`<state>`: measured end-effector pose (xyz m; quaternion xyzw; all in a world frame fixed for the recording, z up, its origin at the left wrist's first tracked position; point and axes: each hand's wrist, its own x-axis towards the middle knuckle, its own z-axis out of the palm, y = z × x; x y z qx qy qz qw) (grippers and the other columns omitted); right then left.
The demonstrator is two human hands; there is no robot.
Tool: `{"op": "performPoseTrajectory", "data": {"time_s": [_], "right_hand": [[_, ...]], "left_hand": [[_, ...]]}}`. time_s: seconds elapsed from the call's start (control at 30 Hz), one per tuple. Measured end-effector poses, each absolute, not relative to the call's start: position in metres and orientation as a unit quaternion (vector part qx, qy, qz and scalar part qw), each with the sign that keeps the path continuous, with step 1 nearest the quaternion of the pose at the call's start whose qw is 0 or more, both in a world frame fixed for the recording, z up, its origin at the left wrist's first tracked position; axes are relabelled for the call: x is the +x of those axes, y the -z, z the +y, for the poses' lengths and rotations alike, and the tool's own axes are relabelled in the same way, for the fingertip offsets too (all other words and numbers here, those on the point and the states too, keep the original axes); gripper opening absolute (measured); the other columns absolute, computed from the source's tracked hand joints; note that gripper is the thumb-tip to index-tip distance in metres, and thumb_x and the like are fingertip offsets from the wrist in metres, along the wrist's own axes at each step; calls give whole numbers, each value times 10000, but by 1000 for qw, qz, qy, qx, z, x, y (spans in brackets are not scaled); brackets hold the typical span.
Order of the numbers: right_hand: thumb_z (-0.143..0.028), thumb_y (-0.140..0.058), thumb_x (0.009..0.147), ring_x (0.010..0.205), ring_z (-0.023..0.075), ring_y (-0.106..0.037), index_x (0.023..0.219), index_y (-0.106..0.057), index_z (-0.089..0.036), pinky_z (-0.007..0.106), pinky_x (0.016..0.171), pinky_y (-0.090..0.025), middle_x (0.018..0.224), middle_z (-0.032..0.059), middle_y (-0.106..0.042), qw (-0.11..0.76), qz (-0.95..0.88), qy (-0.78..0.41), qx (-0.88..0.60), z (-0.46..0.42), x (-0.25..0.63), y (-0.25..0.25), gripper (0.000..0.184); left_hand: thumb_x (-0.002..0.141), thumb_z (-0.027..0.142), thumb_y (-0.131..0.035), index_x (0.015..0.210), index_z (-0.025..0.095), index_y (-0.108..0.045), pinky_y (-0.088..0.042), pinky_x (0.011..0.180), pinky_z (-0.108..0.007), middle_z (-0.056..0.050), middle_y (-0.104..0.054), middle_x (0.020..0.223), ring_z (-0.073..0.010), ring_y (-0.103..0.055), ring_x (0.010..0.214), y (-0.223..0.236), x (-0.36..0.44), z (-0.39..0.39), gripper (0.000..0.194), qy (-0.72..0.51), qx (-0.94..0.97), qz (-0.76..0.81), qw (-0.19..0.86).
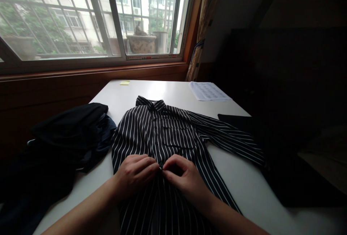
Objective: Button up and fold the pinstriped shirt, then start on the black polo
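A black shirt with thin white stripes lies flat and face up on the white table, collar towards the window, one sleeve stretched out to the right. My left hand and my right hand meet over the button placket at mid-chest. Both have their fingers curled and pinched on the fabric at a button there. The shirt's lower part is hidden under my forearms.
A pile of dark clothes sits on the table's left side. A printed sheet of paper and a yellow sticky note lie at the far edge, a dark flat item at the right. Behind is a barred window.
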<state>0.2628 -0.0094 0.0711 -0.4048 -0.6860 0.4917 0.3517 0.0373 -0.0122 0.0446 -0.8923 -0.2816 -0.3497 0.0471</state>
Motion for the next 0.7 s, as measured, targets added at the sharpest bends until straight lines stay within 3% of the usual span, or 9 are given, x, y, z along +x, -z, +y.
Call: {"op": "performPoseTrajectory", "data": {"time_s": [0.2, 0.7], "right_hand": [[-330, -627, 911, 736, 150, -601, 863, -681, -182, 273, 696, -485, 805, 4, -637, 359, -627, -554, -412, -6, 265, -70, 165], [-368, -712, 843, 672, 127, -579, 864, -694, -151, 264, 659, -475, 748, -2, -631, 287, -570, -661, -394, 5, 267, -63, 219]], "left_hand": [[932, 132, -604, 1048, 150, -614, -491, 611, -268, -43, -700, 903, -143, -638, 717, -47, 36, -13, 118, 344, -897, -271, 52], [960, 127, -537, 1109, 127, -601, -500, 594, -286, -68, -718, 939, -150, -631, 715, -52, 36, -15, 162, 301, -916, -233, 128]]}}
